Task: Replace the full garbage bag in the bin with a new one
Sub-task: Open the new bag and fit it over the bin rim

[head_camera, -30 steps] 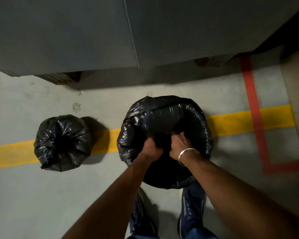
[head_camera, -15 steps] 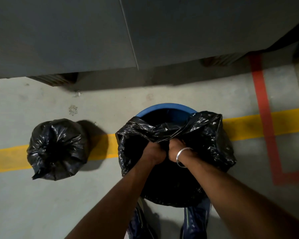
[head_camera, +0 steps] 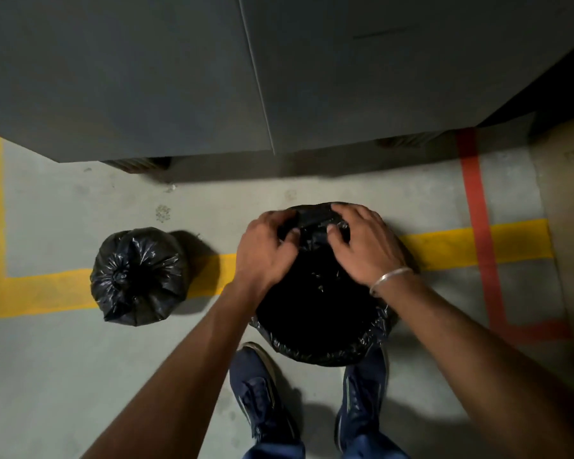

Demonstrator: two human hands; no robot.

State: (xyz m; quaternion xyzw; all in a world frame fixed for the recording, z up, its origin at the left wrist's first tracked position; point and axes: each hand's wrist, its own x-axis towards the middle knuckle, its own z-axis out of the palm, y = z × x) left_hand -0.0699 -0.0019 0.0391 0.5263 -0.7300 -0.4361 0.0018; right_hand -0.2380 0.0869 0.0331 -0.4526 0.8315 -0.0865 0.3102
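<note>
A new black garbage bag [head_camera: 315, 313] lines the bin on the floor in front of my feet and covers its rim all round, so the bin itself is hidden. Both hands rest on the bag's far edge. My left hand [head_camera: 265, 250] pinches the plastic with thumb and fingers. My right hand [head_camera: 365, 243], with a metal bangle on the wrist, holds the same edge beside it. The full, tied black garbage bag [head_camera: 140, 276] stands on the floor to the left, apart from the bin.
A large grey cabinet [head_camera: 246, 77] on short feet stands close behind the bin. Yellow floor tape [head_camera: 471, 243] runs under the bin and full bag; red tape [head_camera: 478, 226] marks the right. My two blue shoes [head_camera: 262, 392] touch the bin's near side.
My hands moved from the bag's near edge to its far edge. The blue rim seen half a second ago is now covered by the bag.
</note>
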